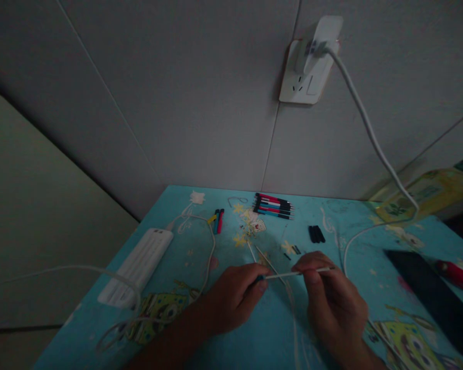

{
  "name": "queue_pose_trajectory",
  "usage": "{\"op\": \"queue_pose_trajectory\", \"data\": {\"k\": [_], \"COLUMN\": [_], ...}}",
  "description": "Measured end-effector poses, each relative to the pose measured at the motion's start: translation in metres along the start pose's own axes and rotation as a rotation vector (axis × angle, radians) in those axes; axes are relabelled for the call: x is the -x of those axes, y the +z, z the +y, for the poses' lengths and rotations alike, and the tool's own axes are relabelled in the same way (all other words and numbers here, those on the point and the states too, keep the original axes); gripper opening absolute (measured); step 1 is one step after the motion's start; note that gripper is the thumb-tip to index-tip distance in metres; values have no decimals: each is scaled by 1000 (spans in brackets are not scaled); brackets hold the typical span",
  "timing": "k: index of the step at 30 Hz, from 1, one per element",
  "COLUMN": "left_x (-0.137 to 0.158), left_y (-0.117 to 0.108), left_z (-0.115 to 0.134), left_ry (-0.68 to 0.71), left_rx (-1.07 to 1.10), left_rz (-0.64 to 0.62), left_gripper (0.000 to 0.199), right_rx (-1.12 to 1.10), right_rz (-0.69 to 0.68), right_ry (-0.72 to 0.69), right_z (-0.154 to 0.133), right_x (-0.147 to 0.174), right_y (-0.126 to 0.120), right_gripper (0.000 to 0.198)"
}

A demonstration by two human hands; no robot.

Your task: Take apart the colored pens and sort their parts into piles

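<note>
Currently, left hand (237,295): pinched narrowly, thumb against forefinger, on a small dark piece (260,278) at one end of the white stick (282,276).
Right hand (334,300): fingertips closed around that stick near its other end.
White stick: spans the gap between the hands, over the blue table (254,341).
Pens (273,206): lined up at twelve o'clock from the stick.
Black pieces (317,234): side by side at one o'clock.
Power strip (141,264): at nine o'clock.
</note>
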State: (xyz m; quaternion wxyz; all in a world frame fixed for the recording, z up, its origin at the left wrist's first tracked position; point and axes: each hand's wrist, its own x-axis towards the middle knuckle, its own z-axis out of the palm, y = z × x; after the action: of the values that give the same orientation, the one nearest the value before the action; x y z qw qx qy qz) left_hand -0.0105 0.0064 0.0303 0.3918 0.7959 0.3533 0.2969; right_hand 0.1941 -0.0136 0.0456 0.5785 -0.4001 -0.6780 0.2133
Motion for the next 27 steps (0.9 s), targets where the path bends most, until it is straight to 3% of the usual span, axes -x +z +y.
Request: {"op": "queue_pose_trajectory", "data": {"k": [8, 12, 15, 23, 27], "left_x": [0, -2, -4, -5, -4], "left_y": [4, 4, 3, 8, 6], "left_z": [-10, -12, -12, -16, -11], "left_ry": [-38, -65, -71, -72, -73], "left_rx": [-34, -69, -106, -96, -14], "left_rz": [8, 79, 60, 1, 2], "left_gripper": [21, 18, 19, 23, 20], "right_rx": [24, 34, -6, -116, -116], "right_rz": [-290, -204, -141, -231, -247], "right_ry": [27, 102, 170, 294, 271], "right_z": [7, 12, 14, 7, 8], "right_x": [3, 2, 1, -5, -7], "right_y": [18, 19, 18, 19, 16], "right_gripper": [30, 20, 7, 14, 14]}}
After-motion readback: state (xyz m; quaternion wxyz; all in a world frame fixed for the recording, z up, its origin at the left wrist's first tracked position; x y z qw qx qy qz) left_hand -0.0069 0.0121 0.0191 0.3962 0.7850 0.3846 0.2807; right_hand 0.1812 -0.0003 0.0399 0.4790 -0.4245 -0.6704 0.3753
